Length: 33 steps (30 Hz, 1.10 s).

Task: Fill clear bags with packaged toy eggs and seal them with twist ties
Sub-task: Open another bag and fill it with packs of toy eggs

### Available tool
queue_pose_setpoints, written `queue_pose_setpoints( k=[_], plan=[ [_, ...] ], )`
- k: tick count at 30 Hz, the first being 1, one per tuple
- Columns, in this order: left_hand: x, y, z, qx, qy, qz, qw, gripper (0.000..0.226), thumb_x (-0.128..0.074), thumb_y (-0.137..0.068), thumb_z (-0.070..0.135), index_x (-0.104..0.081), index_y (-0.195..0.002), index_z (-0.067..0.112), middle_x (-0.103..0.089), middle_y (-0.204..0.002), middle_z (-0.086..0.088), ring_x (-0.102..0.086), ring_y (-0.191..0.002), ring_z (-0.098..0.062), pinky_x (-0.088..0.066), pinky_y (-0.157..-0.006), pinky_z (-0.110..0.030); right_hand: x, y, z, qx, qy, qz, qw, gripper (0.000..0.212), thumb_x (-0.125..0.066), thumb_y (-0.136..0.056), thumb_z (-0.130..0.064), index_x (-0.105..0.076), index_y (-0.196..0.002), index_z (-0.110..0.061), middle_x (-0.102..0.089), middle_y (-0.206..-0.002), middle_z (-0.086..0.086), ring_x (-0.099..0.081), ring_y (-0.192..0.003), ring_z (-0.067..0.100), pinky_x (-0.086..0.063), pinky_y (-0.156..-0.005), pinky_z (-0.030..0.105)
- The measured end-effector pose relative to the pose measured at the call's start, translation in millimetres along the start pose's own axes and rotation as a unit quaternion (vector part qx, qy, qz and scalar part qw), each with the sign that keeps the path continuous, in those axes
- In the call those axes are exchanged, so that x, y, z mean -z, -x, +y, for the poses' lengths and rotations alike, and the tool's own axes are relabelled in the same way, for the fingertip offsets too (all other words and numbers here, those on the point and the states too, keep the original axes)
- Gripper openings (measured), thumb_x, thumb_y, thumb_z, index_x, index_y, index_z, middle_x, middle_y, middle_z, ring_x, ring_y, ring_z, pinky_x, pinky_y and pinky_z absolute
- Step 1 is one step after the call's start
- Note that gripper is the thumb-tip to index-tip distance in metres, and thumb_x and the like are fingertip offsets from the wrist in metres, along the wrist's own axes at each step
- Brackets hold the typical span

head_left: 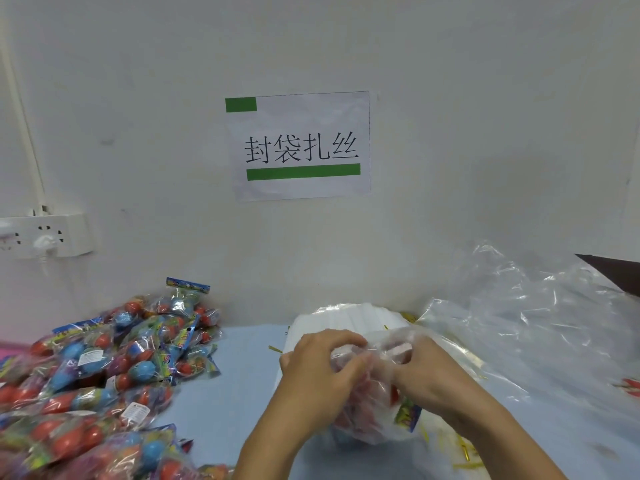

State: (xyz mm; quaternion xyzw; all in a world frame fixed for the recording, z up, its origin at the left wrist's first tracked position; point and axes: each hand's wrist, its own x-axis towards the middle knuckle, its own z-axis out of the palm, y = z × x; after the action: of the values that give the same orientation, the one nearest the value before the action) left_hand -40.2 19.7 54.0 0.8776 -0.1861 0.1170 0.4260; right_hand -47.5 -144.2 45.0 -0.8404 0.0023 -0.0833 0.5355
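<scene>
A clear bag [372, 407] holding packaged toy eggs stands on the blue table in front of me. My left hand [322, 368] grips its gathered neck from the left. From the right, my right hand [427, 365] pinches the same bunched plastic at the top. The two hands nearly touch above the bag. No twist tie shows between the fingers. A big heap of packaged toy eggs [104, 372], red, blue and purple in printed wrappers, covers the table's left side.
A stack of flat clear bags [346, 318] lies behind the hands. Loose crumpled plastic [540, 327] fills the right side. Gold twist ties [464, 452] lie scattered near my right forearm. A wall with a paper sign [301, 145] and a power strip [45, 233] stands close behind.
</scene>
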Motion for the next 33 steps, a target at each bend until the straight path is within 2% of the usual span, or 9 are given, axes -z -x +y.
queue_pose_setpoints(
  k=[4, 6, 8, 11, 17, 23, 26, 30, 33],
  plan=[
    [-3, -1, 3, -0.021, -0.024, 0.052, 0.998, 0.033, -0.061, -0.095, 0.033, -0.054, -0.069, 0.052, -0.053, -0.078, 0.048, -0.039, -0.094, 0.028, -0.033, -0.106, -0.032, 0, -2, 0, 0.053, -0.009, -0.004, 0.999, 0.011, -0.075, -0.085, -0.032, -0.076, -0.086, -0.021, -0.075, -0.085, -0.009, -0.069, -0.080, 0.008, -0.054, -0.070, 0.023],
    [-4, -3, 2, -0.030, -0.018, 0.085, 0.996, 0.036, -0.061, -0.096, 0.032, -0.053, -0.066, 0.051, -0.053, -0.073, 0.047, -0.040, -0.093, 0.028, -0.033, -0.099, -0.031, 3, 0, -3, 0.086, -0.049, -0.051, 0.994, 0.008, -0.077, -0.087, -0.028, -0.079, -0.093, -0.022, -0.077, -0.094, -0.008, -0.070, -0.091, 0.007, -0.050, -0.074, 0.014],
    [-4, -5, 0, -0.036, -0.016, 0.107, 0.994, 0.036, -0.060, -0.096, 0.033, -0.052, -0.066, 0.052, -0.054, -0.075, 0.047, -0.042, -0.094, 0.027, -0.029, -0.095, -0.029, 6, 2, -5, 0.115, -0.088, -0.122, 0.982, 0.017, -0.078, -0.086, -0.015, -0.078, -0.102, -0.018, -0.077, -0.103, -0.003, -0.072, -0.098, 0.012, -0.052, -0.078, 0.016],
    [-6, -7, -3, -0.046, -0.030, 0.103, 0.993, 0.033, -0.059, -0.097, 0.036, -0.053, -0.069, 0.052, -0.044, -0.089, 0.061, -0.036, -0.100, 0.030, -0.019, -0.091, -0.025, 5, 3, -6, 0.116, -0.095, -0.130, 0.980, 0.026, -0.079, -0.082, -0.007, -0.076, -0.106, -0.018, -0.077, -0.103, 0.002, -0.074, -0.088, 0.015, -0.053, -0.068, 0.018],
    [-9, -7, -7, -0.076, -0.068, 0.086, 0.991, 0.034, -0.060, -0.096, 0.035, -0.051, -0.068, 0.053, -0.047, -0.103, 0.047, -0.026, -0.117, 0.027, -0.011, -0.108, -0.032, 0, 1, -3, 0.128, -0.068, -0.124, 0.982, 0.008, -0.075, -0.089, -0.030, -0.080, -0.095, -0.026, -0.076, -0.082, -0.001, -0.062, -0.066, 0.004, -0.044, -0.059, 0.012],
    [-9, -5, -3, -0.075, 0.000, 0.142, 0.987, 0.027, -0.058, -0.097, 0.035, -0.057, -0.077, 0.053, -0.055, -0.106, 0.041, -0.044, -0.116, 0.013, -0.020, -0.100, -0.022, -11, -3, 6, 0.025, -0.019, -0.043, 0.999, 0.034, -0.078, -0.079, -0.056, -0.061, -0.106, -0.043, -0.070, -0.097, 0.001, -0.071, -0.070, 0.007, -0.050, -0.059, 0.014],
    [-11, -6, 1, -0.072, 0.025, 0.168, 0.983, 0.034, -0.061, -0.097, 0.027, -0.054, -0.076, 0.053, -0.061, -0.098, 0.034, -0.054, -0.108, 0.003, -0.031, -0.104, -0.032, -18, -3, 3, 0.011, -0.054, -0.019, 0.998, 0.035, -0.080, -0.081, -0.043, -0.057, -0.107, -0.035, -0.071, -0.099, -0.004, -0.071, -0.075, 0.001, -0.048, -0.056, 0.009],
    [-8, -7, 0, -0.064, 0.066, 0.189, 0.978, 0.033, -0.061, -0.097, 0.024, -0.056, -0.076, 0.049, -0.067, -0.095, 0.024, -0.061, -0.103, -0.007, -0.043, -0.100, -0.045, -16, -1, -8, 0.082, -0.147, -0.039, 0.985, 0.015, -0.082, -0.082, -0.017, -0.073, -0.093, -0.020, -0.077, -0.085, -0.006, -0.072, -0.080, 0.002, -0.051, -0.066, 0.012],
    [-8, -8, 0, -0.077, 0.082, 0.180, 0.977, 0.028, -0.062, -0.097, 0.020, -0.063, -0.080, 0.043, -0.067, -0.097, 0.022, -0.061, -0.104, -0.008, -0.046, -0.098, -0.043, -11, 4, -13, 0.136, -0.129, -0.083, 0.979, 0.013, -0.079, -0.076, -0.019, -0.080, -0.090, -0.017, -0.077, -0.086, 0.002, -0.073, -0.083, 0.012, -0.055, -0.075, 0.021]
  ],
)
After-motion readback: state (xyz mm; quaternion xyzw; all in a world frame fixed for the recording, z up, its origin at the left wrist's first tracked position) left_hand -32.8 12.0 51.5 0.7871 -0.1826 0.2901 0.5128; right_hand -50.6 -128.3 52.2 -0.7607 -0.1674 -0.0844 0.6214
